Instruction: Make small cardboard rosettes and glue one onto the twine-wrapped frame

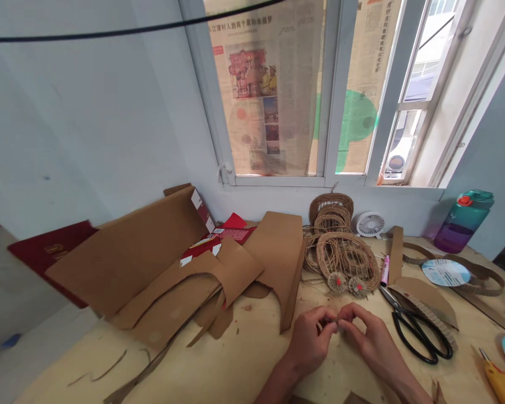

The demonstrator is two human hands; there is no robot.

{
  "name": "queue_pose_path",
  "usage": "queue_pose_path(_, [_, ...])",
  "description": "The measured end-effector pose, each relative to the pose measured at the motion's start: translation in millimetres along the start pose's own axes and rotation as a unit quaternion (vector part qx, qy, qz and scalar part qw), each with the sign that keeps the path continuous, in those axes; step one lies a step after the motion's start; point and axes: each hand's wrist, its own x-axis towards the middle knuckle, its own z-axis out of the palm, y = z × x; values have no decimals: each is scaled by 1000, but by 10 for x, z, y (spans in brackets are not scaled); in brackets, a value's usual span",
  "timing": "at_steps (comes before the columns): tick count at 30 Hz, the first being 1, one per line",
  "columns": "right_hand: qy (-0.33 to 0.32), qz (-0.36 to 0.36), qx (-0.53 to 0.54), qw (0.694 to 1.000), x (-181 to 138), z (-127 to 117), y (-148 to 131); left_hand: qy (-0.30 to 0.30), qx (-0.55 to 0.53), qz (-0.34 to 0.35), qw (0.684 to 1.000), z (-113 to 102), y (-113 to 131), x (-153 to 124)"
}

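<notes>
Low over the wooden table (pixel 244 359), my left hand (pixel 309 339) and my right hand (pixel 364 334) meet fingertip to fingertip. Both pinch a small brown piece (pixel 335 321) between thumbs and fingers; it is too small to name for sure. Just beyond the hands lie coils of brown paper cord (pixel 345 255) with two small round discs with red centres (pixel 347 283) leaning against them. Black scissors (pixel 418 328) lie to the right of my right hand.
Large cut cardboard sheets (pixel 151 264) cover the table's left and middle. A woven basket (pixel 330 205) and small white fan (pixel 370 223) stand under the window. A purple bottle (pixel 463 221), cardboard strips (pixel 458 269), a pink pen (pixel 385 270) and a yellow cutter (pixel 499 381) sit right.
</notes>
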Motion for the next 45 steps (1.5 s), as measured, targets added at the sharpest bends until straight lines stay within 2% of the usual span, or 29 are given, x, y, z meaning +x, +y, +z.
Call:
queue_pose_path(6, [28, -9, 16, 999, -2, -6, -42, 0, -79, -45, 996, -24, 34, 26])
queue_pose_path(12, [17, -2, 26, 1000, 5, 3, -28, 13, -68, -63, 996, -22, 38, 38])
queue_pose_path(34, [-13, -8, 31, 999, 1, 26, -35, 15, -55, -49, 997, 2, 24, 16])
queue_pose_path(45, [6, 2, 10, 1000, 0, 75, -2, 25, -14, -41, 999, 25, 9, 2])
